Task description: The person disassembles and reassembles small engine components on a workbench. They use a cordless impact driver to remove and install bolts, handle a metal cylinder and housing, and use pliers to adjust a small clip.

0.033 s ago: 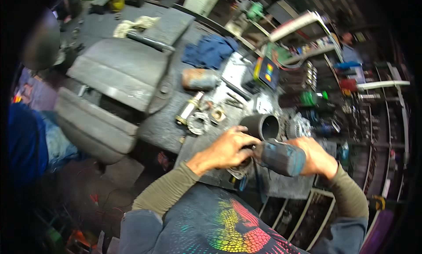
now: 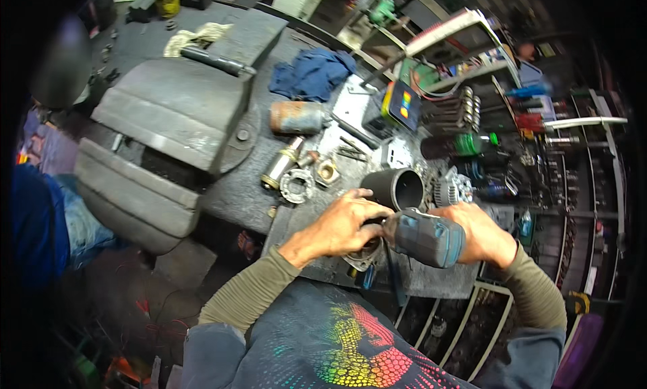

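My right hand (image 2: 477, 233) is wrapped round the grip of a cordless drill (image 2: 428, 239), whose dark blue and grey battery end faces up. My left hand (image 2: 345, 224) is closed at the drill's front end, thumb and fingers bent together. What it pinches there is hidden. Under the left fingers a round metal housing (image 2: 364, 257) partly shows at the bench's near edge. Just beyond both hands lies a dark hollow cylinder (image 2: 406, 189), its open mouth turned to the right. A metal ring (image 2: 296, 185) and a brass-coloured nut-like piece (image 2: 327, 172) lie to its left.
A big grey bench vise (image 2: 168, 113) takes up the left. Behind the parts are a rusty cylinder (image 2: 296, 117), a blue cloth (image 2: 313, 74) and a black box (image 2: 402, 106). A green-capped bottle (image 2: 465, 145) and tool racks stand right. Another person's blue clothing (image 2: 40, 220) shows far left.
The whole view has shifted slightly, so bench and vise sit a little farther left and higher. Both hands keep the same hold on the drill and its front end.
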The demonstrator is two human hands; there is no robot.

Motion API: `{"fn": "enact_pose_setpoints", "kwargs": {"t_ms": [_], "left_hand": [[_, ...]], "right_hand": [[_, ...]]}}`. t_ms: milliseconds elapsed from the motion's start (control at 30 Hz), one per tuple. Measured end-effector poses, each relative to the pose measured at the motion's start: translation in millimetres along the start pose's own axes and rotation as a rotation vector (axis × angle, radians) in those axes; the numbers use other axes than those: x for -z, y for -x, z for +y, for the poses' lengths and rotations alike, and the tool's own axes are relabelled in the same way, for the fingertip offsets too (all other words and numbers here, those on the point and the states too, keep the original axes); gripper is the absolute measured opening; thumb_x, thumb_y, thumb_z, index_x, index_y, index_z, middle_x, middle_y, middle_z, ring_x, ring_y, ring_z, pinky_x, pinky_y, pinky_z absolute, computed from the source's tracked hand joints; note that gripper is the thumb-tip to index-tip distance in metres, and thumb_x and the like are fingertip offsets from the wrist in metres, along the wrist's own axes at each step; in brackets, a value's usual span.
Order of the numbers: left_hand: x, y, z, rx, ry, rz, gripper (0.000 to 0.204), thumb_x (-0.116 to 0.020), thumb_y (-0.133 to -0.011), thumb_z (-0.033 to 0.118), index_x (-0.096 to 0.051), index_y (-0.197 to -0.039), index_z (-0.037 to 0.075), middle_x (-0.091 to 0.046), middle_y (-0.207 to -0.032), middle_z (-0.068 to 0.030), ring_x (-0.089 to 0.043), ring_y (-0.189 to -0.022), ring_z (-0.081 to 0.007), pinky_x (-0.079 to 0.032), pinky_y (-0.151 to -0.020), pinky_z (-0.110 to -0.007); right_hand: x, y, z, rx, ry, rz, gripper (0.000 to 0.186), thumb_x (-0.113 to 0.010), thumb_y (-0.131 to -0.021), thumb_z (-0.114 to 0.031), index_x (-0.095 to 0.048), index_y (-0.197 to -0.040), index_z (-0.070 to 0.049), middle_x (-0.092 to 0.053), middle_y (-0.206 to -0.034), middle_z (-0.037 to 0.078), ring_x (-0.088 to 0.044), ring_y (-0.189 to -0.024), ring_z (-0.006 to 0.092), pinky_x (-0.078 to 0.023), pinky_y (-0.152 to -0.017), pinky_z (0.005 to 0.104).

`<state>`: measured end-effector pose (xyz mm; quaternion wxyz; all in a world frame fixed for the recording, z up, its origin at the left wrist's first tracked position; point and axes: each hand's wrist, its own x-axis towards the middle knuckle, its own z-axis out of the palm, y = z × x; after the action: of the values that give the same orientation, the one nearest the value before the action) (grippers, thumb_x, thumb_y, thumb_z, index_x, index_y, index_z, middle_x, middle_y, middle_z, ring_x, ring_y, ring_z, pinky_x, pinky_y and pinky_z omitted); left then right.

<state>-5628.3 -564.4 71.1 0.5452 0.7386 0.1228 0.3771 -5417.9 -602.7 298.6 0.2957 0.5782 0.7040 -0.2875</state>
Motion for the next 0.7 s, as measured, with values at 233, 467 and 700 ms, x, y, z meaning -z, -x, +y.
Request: {"fn": "enact_pose_setpoints", "kwargs": {"t_ms": [233, 467, 700], "left_hand": [[3, 3, 25, 0.151, 0.074, -0.045, 0.051, -0.080, -0.078, 0.018, -0.069, -0.127, 0.009, -0.068, -0.133, -0.0159, -0.058, -0.132, -0.0361, -0.039, -0.117, -0.050], [-36, 17, 35, 0.188, -0.133, 0.341, 0.038, -0.081, -0.075, 0.020, -0.070, -0.110, 0.011, -0.074, -0.111, -0.0106, -0.057, -0.132, -0.0409, -0.043, -0.108, -0.051], [-36, 18, 28, 0.155, -0.093, 0.397, 0.034, -0.082, -0.072, 0.017, -0.076, -0.105, 0.010, -0.076, -0.105, -0.0088, -0.063, -0.125, -0.0378, -0.049, -0.100, -0.048]], "right_hand": [[17, 0, -19, 0.052, 0.035, -0.004, 0.051, -0.081, -0.070, -0.025, -0.070, -0.115, -0.004, -0.074, -0.093, 0.022, -0.071, -0.091, 0.0421, -0.056, -0.078, 0.0501], [18, -5, -8, 0.094, -0.035, -0.016, 0.053, -0.079, -0.066, -0.023, -0.070, -0.115, -0.005, -0.073, -0.091, 0.021, -0.069, -0.089, 0.0439, -0.056, -0.078, 0.0492], [24, -9, -15, 0.029, -0.062, -0.043, 0.046, -0.078, -0.066, -0.022, -0.069, -0.107, -0.004, -0.070, -0.087, 0.023, -0.067, -0.087, 0.0457, -0.053, -0.075, 0.0501]]}}
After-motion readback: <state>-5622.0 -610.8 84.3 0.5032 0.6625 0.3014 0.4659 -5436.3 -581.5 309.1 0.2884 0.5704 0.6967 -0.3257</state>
